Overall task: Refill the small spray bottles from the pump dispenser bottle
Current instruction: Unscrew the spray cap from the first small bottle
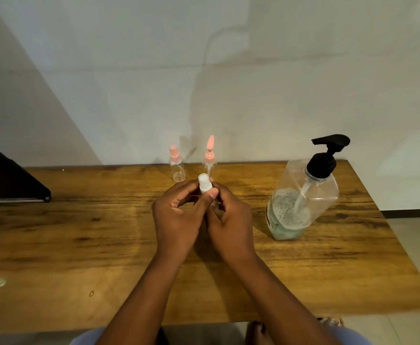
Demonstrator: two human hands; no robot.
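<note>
Both hands meet over the middle of the wooden table (pixel 79 232) around a small clear spray bottle with a white cap (pixel 205 186). My left hand (pixel 179 215) pinches the white cap between thumb and fingers. My right hand (pixel 231 220) curls round the clear body, which is mostly hidden. Behind them, near the wall, stand two small clear bottles: one with a pink spray cap (pixel 177 165) and one with a pink pump top (pixel 209 155). The large clear pump dispenser bottle (pixel 301 195), with a black pump head and pale liquid in its lower part, stands to the right.
A dark flat object (pixel 7 180) lies at the table's left rear corner. A pale wall rises right behind the table. Tiled floor shows beyond the table's right edge. My lap in light blue cloth (pixel 89 337) is at the front edge.
</note>
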